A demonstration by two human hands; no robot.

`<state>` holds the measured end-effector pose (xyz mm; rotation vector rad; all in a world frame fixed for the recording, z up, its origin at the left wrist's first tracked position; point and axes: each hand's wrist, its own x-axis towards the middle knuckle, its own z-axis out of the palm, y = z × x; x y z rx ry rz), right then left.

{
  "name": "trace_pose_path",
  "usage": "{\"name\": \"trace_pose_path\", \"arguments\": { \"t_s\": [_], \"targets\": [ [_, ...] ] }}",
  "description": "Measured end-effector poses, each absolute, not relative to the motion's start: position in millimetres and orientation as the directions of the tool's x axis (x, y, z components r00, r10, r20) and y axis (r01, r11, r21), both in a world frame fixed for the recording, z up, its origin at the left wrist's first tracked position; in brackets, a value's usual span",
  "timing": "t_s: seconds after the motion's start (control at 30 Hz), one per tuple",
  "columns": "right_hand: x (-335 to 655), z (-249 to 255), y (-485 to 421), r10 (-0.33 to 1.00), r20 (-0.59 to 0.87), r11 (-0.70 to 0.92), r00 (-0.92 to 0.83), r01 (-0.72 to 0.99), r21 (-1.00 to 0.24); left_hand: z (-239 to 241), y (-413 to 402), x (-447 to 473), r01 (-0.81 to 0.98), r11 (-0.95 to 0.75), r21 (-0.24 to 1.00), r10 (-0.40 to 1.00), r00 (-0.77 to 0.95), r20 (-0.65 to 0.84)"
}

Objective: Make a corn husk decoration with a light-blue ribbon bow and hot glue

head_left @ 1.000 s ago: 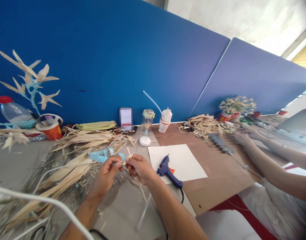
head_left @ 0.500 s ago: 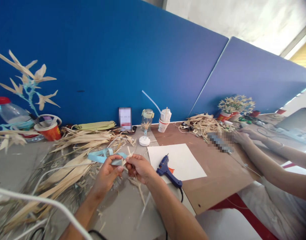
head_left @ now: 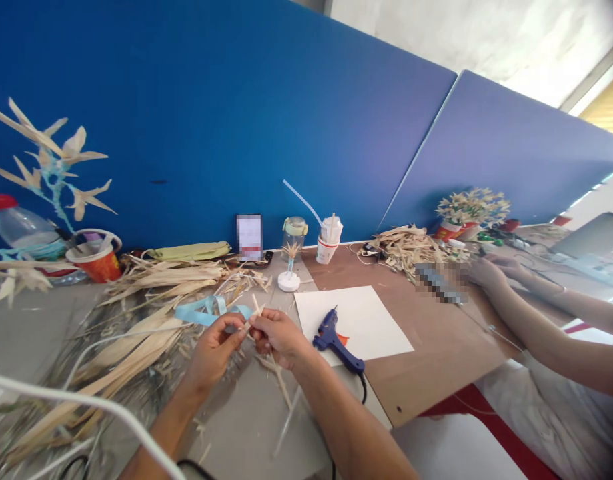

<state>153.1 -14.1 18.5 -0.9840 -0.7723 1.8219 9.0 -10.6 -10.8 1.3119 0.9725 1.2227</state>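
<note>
Near the middle of the table my left hand and my right hand meet, both closed in a pinch. Between their fingertips is a small folded piece of pale corn husk, with narrow ends sticking up and out. My fingers hide most of it. A light blue ribbon lies in loops just behind my left hand; whether it touches the fingers I cannot tell. To the right of my right hand a blue glue gun lies on a white sheet of paper.
Dried husks cover the left side, with a red paper cup behind. At the back stand a phone, a clear bottle and a white cup. A co-worker's arms reach in from the right.
My fingers have shifted slightly around the husk piece, and the hands stay together. The ribbon's loop behind my left hand has changed shape a little. The glue gun has not moved.
</note>
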Motion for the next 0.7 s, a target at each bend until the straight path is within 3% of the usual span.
{"name": "trace_pose_path", "arguments": {
  "t_s": [0.5,0.7],
  "targets": [
    [153.7,19.0,-13.6,0.872,-0.332,-0.479,-0.359,-0.486,-0.731,-8.3,-13.9,10.1,-0.105,-0.223,0.969,0.964,0.123,0.236],
    [154.3,19.3,-13.2,0.889,-0.293,-0.440,-0.351,-0.484,-0.757,-6.0,-17.9,13.1,-0.103,-0.041,0.994,0.986,0.157,0.057]
  ]
}}
